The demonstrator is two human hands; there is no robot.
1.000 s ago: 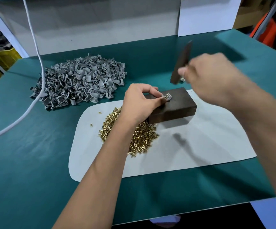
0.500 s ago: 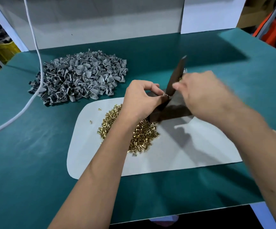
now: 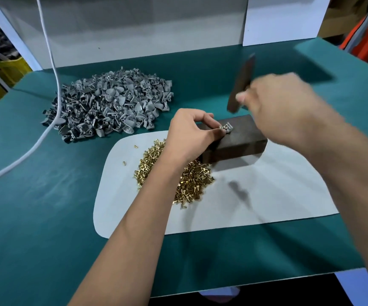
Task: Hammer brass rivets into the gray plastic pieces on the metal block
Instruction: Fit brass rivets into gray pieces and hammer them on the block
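A dark metal block (image 3: 242, 140) lies on a white sheet (image 3: 266, 195). On its top sits a small gray plastic piece (image 3: 227, 128), pinched at its left side by my left hand (image 3: 191, 135). My right hand (image 3: 284, 107), blurred, grips a dark flat metal bar (image 3: 241, 85) used as a hammer, raised above the block and tilted. A pile of brass rivets (image 3: 189, 180) lies on the sheet left of the block, partly hidden by my left forearm. A heap of gray plastic pieces (image 3: 112, 104) sits at the back left.
The green table (image 3: 46, 217) ends in a front edge below my arms. A white cable (image 3: 46, 62) hangs from above and runs across the left side, over the gray heap. White panels (image 3: 134, 25) stand behind the table. A few loose rivets (image 3: 124, 162) lie on the sheet.
The bar came down onto the piece on the block half a second ago and is now raised again. My left hand has kept its pinch on the piece.
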